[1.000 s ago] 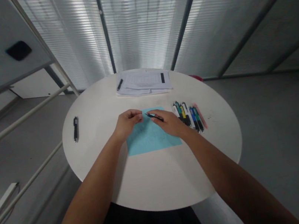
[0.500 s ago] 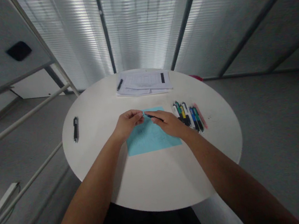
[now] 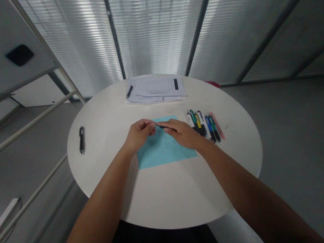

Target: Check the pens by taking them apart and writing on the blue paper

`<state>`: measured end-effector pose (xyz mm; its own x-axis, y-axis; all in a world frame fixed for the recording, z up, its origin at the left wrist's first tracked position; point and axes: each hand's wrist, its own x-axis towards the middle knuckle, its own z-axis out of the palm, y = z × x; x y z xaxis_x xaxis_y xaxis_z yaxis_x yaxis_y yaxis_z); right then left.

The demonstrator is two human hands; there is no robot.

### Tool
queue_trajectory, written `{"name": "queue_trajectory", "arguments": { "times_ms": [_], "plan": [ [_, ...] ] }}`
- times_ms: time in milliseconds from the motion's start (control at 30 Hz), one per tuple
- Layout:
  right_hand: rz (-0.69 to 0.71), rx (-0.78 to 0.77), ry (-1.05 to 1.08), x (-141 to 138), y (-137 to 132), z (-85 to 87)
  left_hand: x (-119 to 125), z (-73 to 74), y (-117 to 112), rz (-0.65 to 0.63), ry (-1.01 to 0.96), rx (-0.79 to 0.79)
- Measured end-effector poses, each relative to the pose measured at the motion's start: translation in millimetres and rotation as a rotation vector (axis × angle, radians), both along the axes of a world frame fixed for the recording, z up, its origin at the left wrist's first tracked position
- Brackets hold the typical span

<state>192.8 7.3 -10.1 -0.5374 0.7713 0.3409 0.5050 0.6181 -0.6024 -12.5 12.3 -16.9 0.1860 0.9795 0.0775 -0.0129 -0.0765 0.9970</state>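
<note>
Above a light blue sheet (image 3: 166, 151) my right hand (image 3: 184, 133) is closed around a dark pen barrel (image 3: 166, 128), which points left and lies partly hidden under the fingers. Facing it, my left hand (image 3: 139, 133) pinches a small silvery piece, like a pen tip, against the barrel's left end. The fingertips of both hands nearly meet there. Fingers cover most of the small piece, so whether it sits in the barrel cannot be made out.
Right of the sheet lie several pens (image 3: 201, 123) with white, green, yellow and blue parts, and a pinkish strip (image 3: 217, 125). A black pen (image 3: 82, 140) rests at the left of the round white table (image 3: 174, 201). Papers (image 3: 154, 89) with another pen (image 3: 129, 91) are at the back.
My two hands have come slightly closer, and the gap between the small silvery piece and the pen barrel has closed. Everything else on the table is the same.
</note>
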Motion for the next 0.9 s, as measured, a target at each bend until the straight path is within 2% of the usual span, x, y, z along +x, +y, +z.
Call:
{"name": "queue_trajectory", "arguments": {
  "times_ms": [267, 533, 767, 900],
  "plan": [
    [-0.01, -0.001, -0.009, 0.1, 0.0, -1.4, -0.4, 2.7, -1.0, 0.001, -0.009, -0.001],
    [-0.009, 0.01, -0.033, -2.1, -0.7, 0.0, -1.5, 2.9, -1.8, 0.035, 0.158, 0.089],
    [-0.033, 0.028, -0.068, -2.8, 1.5, -4.1, -3.7, 1.8, -3.3, 0.036, 0.461, 0.284],
    [-0.052, 0.011, -0.015, -5.3, 0.6, -4.3, -4.4, 0.6, -2.5, 0.029, 0.476, 0.291]
  ]
}}
